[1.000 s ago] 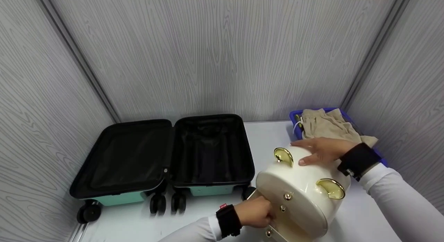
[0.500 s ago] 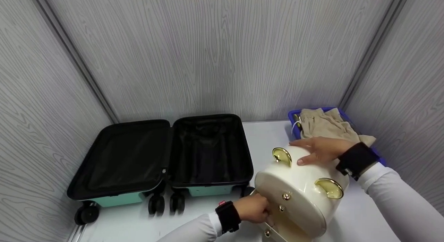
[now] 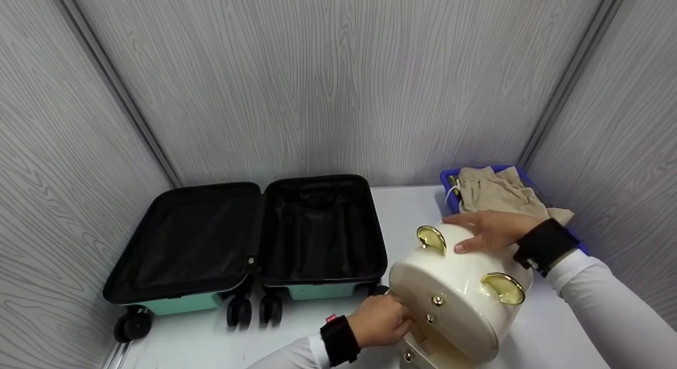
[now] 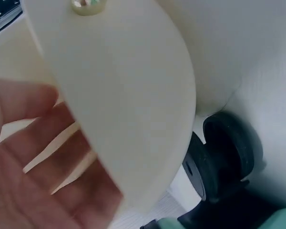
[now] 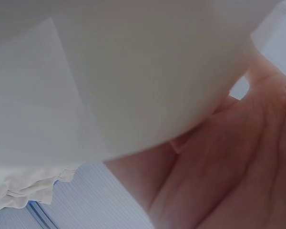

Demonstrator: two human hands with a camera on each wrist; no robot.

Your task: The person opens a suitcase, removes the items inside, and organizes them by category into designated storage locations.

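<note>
A round cream case [image 3: 455, 284] with gold ear-shaped fittings [image 3: 431, 238] and gold studs lies tilted on the white table. My right hand [image 3: 489, 229] rests flat on its upper side, fingers straight. My left hand [image 3: 378, 319] curls its fingers round the case's lower left rim. In the left wrist view the fingers of my left hand [image 4: 33, 167] reach behind the cream rim [image 4: 128, 95]. The right wrist view shows my right hand [image 5: 229, 162] pressed against the cream shell [image 5: 124, 71].
An open mint suitcase [image 3: 248, 237] with black lining lies flat to the left, one wheel [image 4: 229, 148] close to the case. A blue basket [image 3: 449, 176] with beige clothes [image 3: 494, 194] stands at the back right. Grey walls close in on three sides.
My left hand has slid slightly down and left along the case's rim. The case and my right hand have barely moved.
</note>
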